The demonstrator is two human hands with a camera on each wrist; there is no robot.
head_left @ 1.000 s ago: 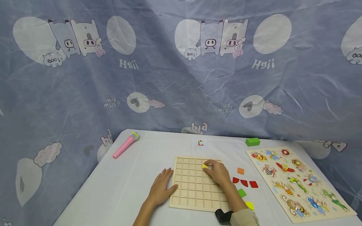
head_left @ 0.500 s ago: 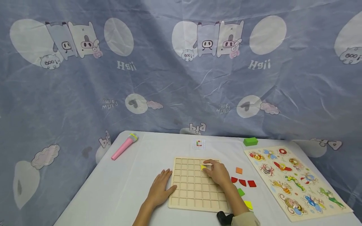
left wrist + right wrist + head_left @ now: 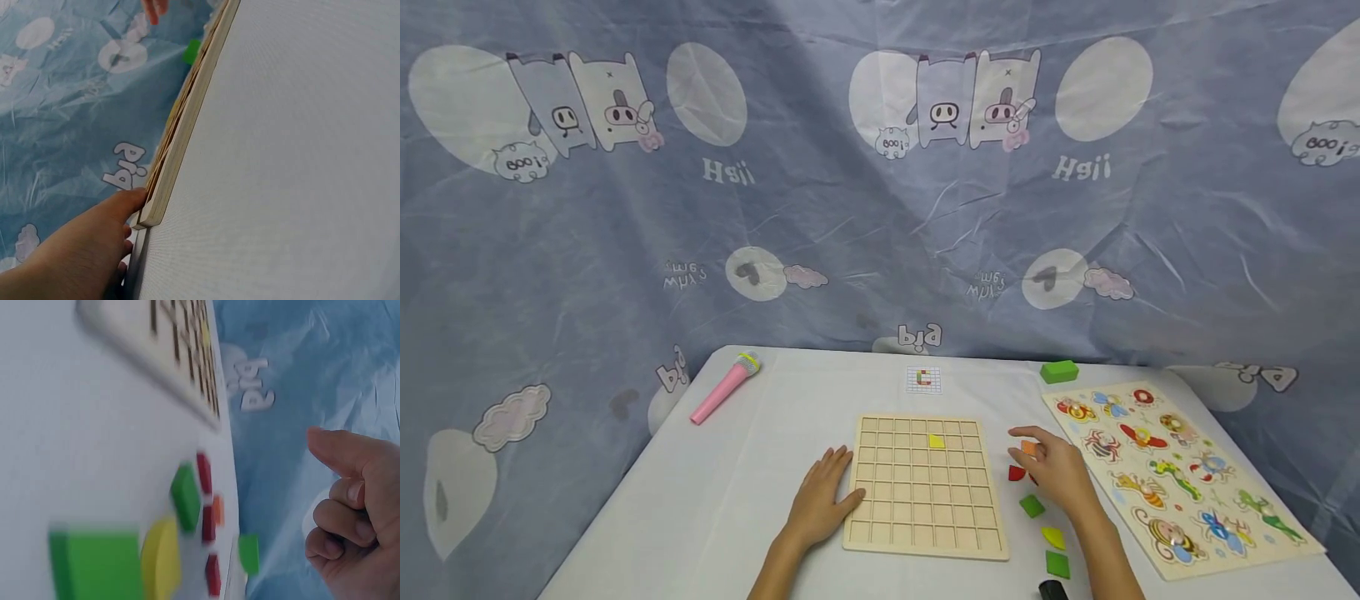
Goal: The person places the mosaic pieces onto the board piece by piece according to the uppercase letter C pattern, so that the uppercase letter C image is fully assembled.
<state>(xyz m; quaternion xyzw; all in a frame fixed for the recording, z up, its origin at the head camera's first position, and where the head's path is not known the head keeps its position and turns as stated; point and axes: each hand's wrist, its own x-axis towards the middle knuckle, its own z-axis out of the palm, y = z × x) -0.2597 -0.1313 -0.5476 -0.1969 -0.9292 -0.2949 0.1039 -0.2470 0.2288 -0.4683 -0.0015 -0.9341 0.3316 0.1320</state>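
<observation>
A wooden grid board (image 3: 925,500) lies on the white table, with a yellow piece (image 3: 936,442) in one of its upper cells. My left hand (image 3: 822,500) rests flat along the board's left side, its thumb touching the edge. Right of the board, my right hand (image 3: 1060,471) hovers over the loose pieces, thumb and forefinger apart, holding nothing. Partly behind its fingertips is an orange square (image 3: 1028,448). A red quarter-round piece (image 3: 1016,473) shows beside the thumb; other red ones are mostly covered by the hand in the head view.
Nearer me lie a green piece (image 3: 1032,505), a yellow leaf-like piece (image 3: 1053,537) and a green square (image 3: 1057,565). A black object (image 3: 1052,590) is cut off below. Around stand a pattern card (image 3: 923,380), pink microphone (image 3: 726,390), green block (image 3: 1059,372) and insect puzzle board (image 3: 1270,546).
My right hand has let go of the yellow piece in the grid and moved right, off the board, to the loose pieces. My left hand stays by the board's edge.
</observation>
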